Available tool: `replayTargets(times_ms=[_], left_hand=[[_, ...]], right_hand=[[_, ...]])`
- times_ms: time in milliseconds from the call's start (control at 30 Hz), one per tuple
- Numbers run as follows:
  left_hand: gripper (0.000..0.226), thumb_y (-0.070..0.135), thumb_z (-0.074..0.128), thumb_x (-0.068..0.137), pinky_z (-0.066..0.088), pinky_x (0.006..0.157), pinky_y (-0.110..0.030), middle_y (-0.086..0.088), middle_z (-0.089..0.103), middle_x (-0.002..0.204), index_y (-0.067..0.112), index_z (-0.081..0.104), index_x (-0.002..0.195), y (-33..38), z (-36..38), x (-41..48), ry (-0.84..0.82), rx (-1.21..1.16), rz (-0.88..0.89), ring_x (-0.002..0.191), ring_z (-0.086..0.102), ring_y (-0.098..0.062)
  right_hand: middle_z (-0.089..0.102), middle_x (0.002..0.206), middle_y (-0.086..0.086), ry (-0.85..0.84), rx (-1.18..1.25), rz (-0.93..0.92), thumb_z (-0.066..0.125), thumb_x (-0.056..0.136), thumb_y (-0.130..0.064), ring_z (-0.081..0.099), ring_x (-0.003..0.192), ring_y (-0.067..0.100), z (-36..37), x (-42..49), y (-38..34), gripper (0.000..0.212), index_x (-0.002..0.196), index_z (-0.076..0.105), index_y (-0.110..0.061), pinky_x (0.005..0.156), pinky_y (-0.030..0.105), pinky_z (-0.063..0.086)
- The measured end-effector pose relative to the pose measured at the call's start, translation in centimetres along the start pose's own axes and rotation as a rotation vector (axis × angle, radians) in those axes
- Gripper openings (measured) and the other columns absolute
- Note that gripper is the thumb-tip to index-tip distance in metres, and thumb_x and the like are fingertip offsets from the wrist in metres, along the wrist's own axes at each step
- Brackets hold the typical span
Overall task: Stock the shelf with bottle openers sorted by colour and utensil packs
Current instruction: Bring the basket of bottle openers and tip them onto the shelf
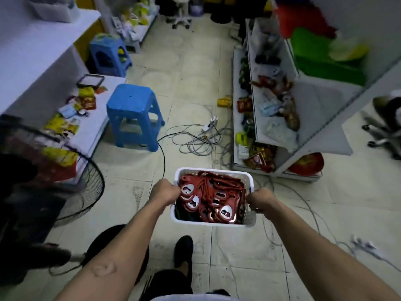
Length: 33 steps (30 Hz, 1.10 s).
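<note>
A white perforated plastic basket (213,170) hangs in front of me above the tiled floor, carried between both hands. It is filled with several red bottle openers (213,197) with silver metal heads. My left hand (165,192) grips the basket's left rim. My right hand (260,200) grips its right rim. A white shelf unit (282,101) with mixed packets stands to the right. No utensil packs are recognisable in view.
Blue plastic stool (133,109) stands ahead left, a second blue stool (108,55) farther back. Tangled cables and a power strip (208,131) lie on the floor ahead. A low white shelf (95,118) with packets is at left, beside a black fan (82,187).
</note>
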<state>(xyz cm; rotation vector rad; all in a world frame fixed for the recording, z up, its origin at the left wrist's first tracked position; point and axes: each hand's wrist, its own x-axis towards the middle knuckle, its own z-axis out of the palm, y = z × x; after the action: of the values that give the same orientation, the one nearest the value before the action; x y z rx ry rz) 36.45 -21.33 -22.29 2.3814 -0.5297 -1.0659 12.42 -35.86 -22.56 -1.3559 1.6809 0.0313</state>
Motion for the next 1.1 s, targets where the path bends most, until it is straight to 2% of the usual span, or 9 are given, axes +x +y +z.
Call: replayTargets(times_ms=[167, 233, 367, 467, 667, 800, 933, 1033, 1100], left_hand=[[0.019, 0.023, 0.064, 0.083, 0.029, 0.047, -0.025, -0.005, 0.05, 0.067, 0.006, 0.057, 0.078, 6.6, -1.5, 8.3, 0.014, -0.042, -0.031, 0.06, 0.048, -0.021], [0.019, 0.021, 0.064, 0.082, 0.03, 0.047, -0.025, -0.006, 0.051, 0.068, 0.006, 0.055, 0.073, 8.8, -2.4, 10.8, 0.043, -0.057, -0.048, 0.059, 0.048, -0.021], [0.026, 0.019, 0.066, 0.08, 0.03, 0.051, -0.026, -0.005, 0.05, 0.061, 0.008, 0.052, 0.061, 12.9, -4.0, 16.4, 0.098, -0.119, -0.095, 0.058, 0.047, -0.023], [0.034, 0.02, 0.068, 0.078, 0.032, 0.054, -0.027, -0.004, 0.05, 0.057, 0.012, 0.045, 0.054, 15.7, -5.2, 20.3, 0.143, -0.176, -0.11, 0.056, 0.047, -0.022], [0.021, 0.014, 0.066, 0.078, 0.04, 0.059, -0.027, -0.012, 0.062, 0.063, 0.004, 0.061, 0.06, 18.9, -8.5, 25.2, 0.242, -0.196, -0.208, 0.061, 0.055, -0.022], [0.023, 0.019, 0.068, 0.083, 0.043, 0.062, -0.028, -0.018, 0.069, 0.076, -0.004, 0.069, 0.078, 19.9, -12.1, 27.3, 0.29, -0.22, -0.23, 0.064, 0.057, -0.022], [0.02, 0.019, 0.067, 0.078, 0.042, 0.062, -0.031, -0.017, 0.064, 0.068, 0.004, 0.064, 0.066, 20.6, -15.9, 29.4, 0.373, -0.239, -0.272, 0.063, 0.056, -0.023], [0.033, 0.015, 0.066, 0.079, 0.036, 0.059, -0.031, -0.009, 0.049, 0.053, 0.012, 0.05, 0.051, 20.5, -18.8, 30.8, 0.411, -0.227, -0.259, 0.057, 0.048, -0.021], [0.04, 0.015, 0.067, 0.081, 0.034, 0.058, -0.028, -0.005, 0.045, 0.051, 0.015, 0.044, 0.049, 20.1, -20.9, 31.9, 0.441, -0.213, -0.261, 0.054, 0.046, -0.02]], right_hand=[[0.051, 0.058, 0.012, 0.001, 0.049, -0.014, 0.06, 0.078, 0.005, 0.046, 0.05, 0.021, -1.2, 6.4, -7.5, 0.014, 0.064, 0.059, 0.002, 0.047, 0.024, 0.035], [0.051, 0.057, 0.012, -0.016, 0.078, -0.024, 0.061, 0.077, 0.006, 0.047, 0.05, 0.021, -1.5, 8.5, -10.2, 0.018, 0.06, 0.059, 0.0, 0.05, 0.025, 0.038], [0.051, 0.055, 0.013, -0.061, 0.065, -0.055, 0.061, 0.077, 0.006, 0.044, 0.045, 0.019, -2.5, 14.1, -16.5, 0.019, 0.061, 0.058, -0.003, 0.042, 0.019, 0.031], [0.053, 0.057, 0.014, -0.102, 0.034, -0.102, 0.06, 0.078, 0.004, 0.047, 0.049, 0.021, -2.7, 19.2, -21.5, 0.015, 0.064, 0.06, -0.002, 0.044, 0.021, 0.032], [0.052, 0.056, 0.012, -0.221, -0.097, -0.243, 0.058, 0.076, -0.001, 0.045, 0.051, 0.021, -2.5, 26.6, -32.2, 0.011, 0.066, 0.058, -0.006, 0.047, 0.024, 0.029], [0.052, 0.055, 0.009, -0.261, -0.158, -0.37, 0.06, 0.076, -0.004, 0.046, 0.053, 0.02, -1.8, 29.0, -40.3, 0.016, 0.061, 0.056, -0.005, 0.052, 0.026, 0.032], [0.05, 0.058, 0.01, -0.305, -0.199, -0.461, 0.065, 0.072, -0.005, 0.046, 0.057, 0.022, 0.5, 30.0, -46.8, 0.018, 0.057, 0.055, -0.006, 0.054, 0.028, 0.032], [0.052, 0.058, 0.011, -0.33, -0.27, -0.496, 0.065, 0.072, -0.006, 0.047, 0.055, 0.023, 3.2, 30.5, -50.6, 0.016, 0.058, 0.056, -0.006, 0.054, 0.029, 0.035], [0.056, 0.059, 0.012, -0.344, -0.309, -0.506, 0.064, 0.072, -0.006, 0.05, 0.056, 0.024, 5.2, 30.5, -52.9, 0.01, 0.063, 0.061, -0.001, 0.055, 0.03, 0.038]])
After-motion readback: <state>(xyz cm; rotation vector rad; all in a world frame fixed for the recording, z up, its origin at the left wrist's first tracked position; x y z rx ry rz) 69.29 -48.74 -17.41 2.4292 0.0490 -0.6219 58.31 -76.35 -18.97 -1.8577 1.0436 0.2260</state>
